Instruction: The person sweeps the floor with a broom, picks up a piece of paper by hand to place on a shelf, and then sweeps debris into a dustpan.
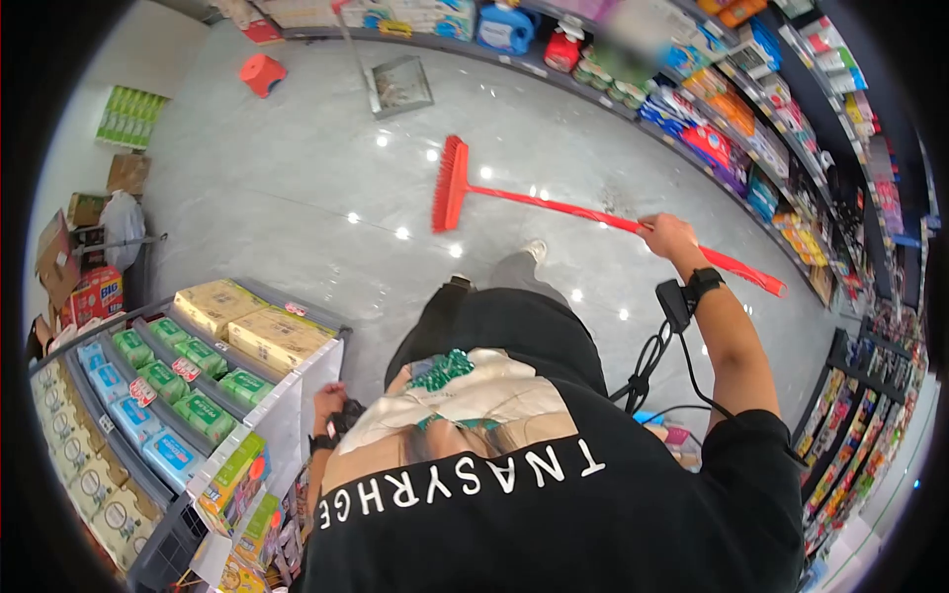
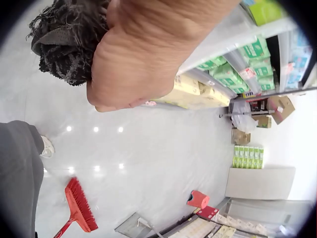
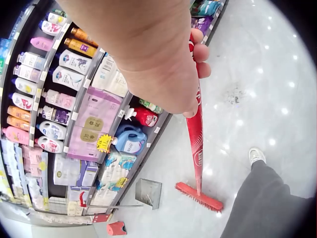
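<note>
My right hand (image 1: 667,235) grips the handle of a red broom (image 1: 554,206) held out in front of me. Its bristle head (image 1: 450,185) rests on the glossy grey floor. The right wrist view shows my right hand (image 3: 195,54) with the fingers curled round the broom (image 3: 197,144). My left hand (image 1: 329,397) hangs by my hip, next to the end of a shelf unit (image 1: 297,395). In the left wrist view a dark woolly cloth (image 2: 69,44) sits at the finger end of my left hand (image 2: 143,59), whose fingers are hidden. The broom (image 2: 79,206) shows low on the left there.
A metal dustpan (image 1: 398,87) with a long handle stands ahead, with a red stool (image 1: 262,72) to its left. Shelves of bottles and packets (image 1: 751,128) curve along the right. Tissue packs (image 1: 188,385) fill the left unit. A patch of dirt (image 3: 233,94) lies on the floor.
</note>
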The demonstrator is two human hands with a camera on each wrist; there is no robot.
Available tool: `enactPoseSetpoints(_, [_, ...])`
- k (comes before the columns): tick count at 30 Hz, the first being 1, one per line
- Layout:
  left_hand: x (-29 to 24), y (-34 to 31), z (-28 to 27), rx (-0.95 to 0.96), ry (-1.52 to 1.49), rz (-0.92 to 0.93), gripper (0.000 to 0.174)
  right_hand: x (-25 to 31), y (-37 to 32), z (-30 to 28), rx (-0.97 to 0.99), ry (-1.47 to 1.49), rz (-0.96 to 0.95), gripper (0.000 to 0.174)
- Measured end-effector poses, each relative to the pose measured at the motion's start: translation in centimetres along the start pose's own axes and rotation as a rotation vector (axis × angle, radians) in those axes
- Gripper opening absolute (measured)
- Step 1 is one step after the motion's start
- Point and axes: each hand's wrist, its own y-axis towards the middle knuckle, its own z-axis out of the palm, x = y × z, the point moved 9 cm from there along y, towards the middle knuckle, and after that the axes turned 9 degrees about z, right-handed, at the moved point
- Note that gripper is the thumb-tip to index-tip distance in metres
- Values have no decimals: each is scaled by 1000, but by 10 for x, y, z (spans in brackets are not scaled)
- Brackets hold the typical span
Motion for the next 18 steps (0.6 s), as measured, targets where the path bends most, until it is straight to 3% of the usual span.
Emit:
enactPoseSetpoints(1, [31,0,-1,1,111,-59,19,1,1,-4,-9,23,2,32])
enactPoseSetpoints(3, [74,2,4,86,114,28,22,0,1,-8,-44,41,6,33])
enactPoseSetpoints(4, [79,0,9,171,171,34,24,-1,1,-7,-42,48,17,33])
enactPoseSetpoints(6, [63,-11,15,108,193,-41,22,-4,0,-5,-28,115,75,34])
enactPoseSetpoints(8, [-8,-32,22,83,-20,-107,21,-2,-5,-8,-30,145,126,35])
enactPoseSetpoints(11, [-31,5,30,84,-20,-109,23,-8,8,4,-34,188,169,32])
enactPoseSetpoints(12, [-49,16,30,85,-14,-110,24,-6,10,10,86,299,218,33])
enactPoseSetpoints(13, [-74,31,30,90,72,-24,25,-5,11,15,196,390,271,34])
enactPoseSetpoints(14, [-77,56,33,83,31,18,26,-3,19,19,224,405,265,34])
enactPoseSetpoints(16, [-137,78,31,40,130,160,25,-3,42,36,289,429,249,33])
enactPoseSetpoints(18, [-199,93,28,44,205,253,25,2,65,36,218,82,239,28])
